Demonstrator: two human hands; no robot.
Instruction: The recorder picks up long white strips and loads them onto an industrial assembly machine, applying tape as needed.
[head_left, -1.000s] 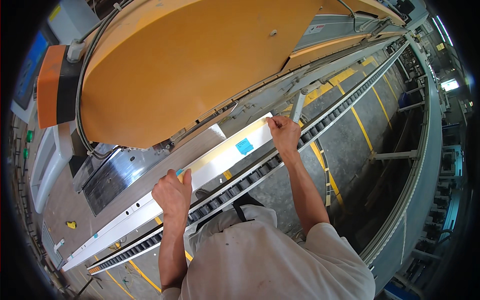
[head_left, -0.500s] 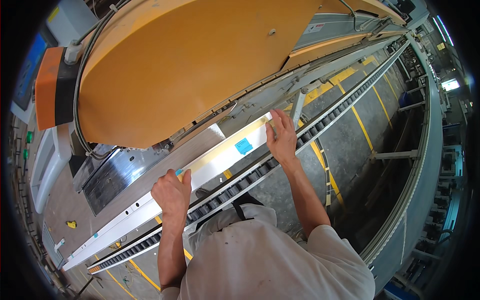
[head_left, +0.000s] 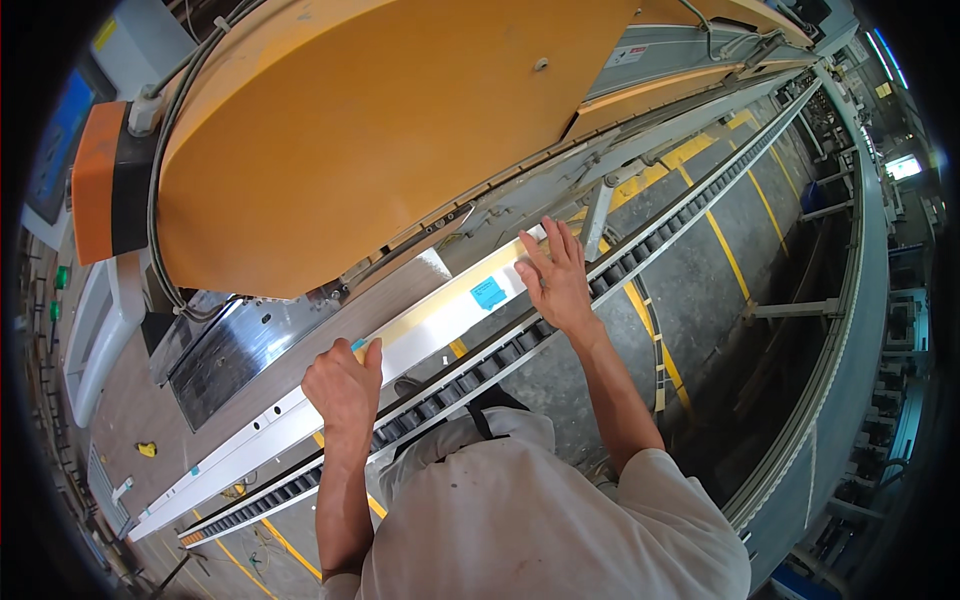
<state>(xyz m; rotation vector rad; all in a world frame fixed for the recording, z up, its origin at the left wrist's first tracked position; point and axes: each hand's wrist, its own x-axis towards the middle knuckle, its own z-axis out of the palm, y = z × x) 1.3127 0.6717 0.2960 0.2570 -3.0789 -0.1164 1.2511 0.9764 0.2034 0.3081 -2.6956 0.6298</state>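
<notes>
A long, narrow white board (head_left: 440, 312), pale yellow along its far edge and marked with a blue label (head_left: 488, 292), lies slantwise along the front of the machine. At its left end is my left hand (head_left: 342, 388), closed, with the thumb raised against the board and the other fingers curled, partly hidden. Over the right end reaches my right hand (head_left: 560, 275), its fingers spread apart and the fingertips at the board's end. Whether those fingertips touch the surface is hard to tell.
A big orange machine cover (head_left: 380, 130) rises just beyond the board. Nearer my body runs a roller rail (head_left: 480, 372) with black rollers. A shiny metal plate (head_left: 225, 360) and a small yellow object (head_left: 147, 450) lie left. A grey conveyor (head_left: 850, 350) curves along the right.
The fingers of my right hand have spread and shifted slightly left over the board's end. My left hand and the board look unmoved.
</notes>
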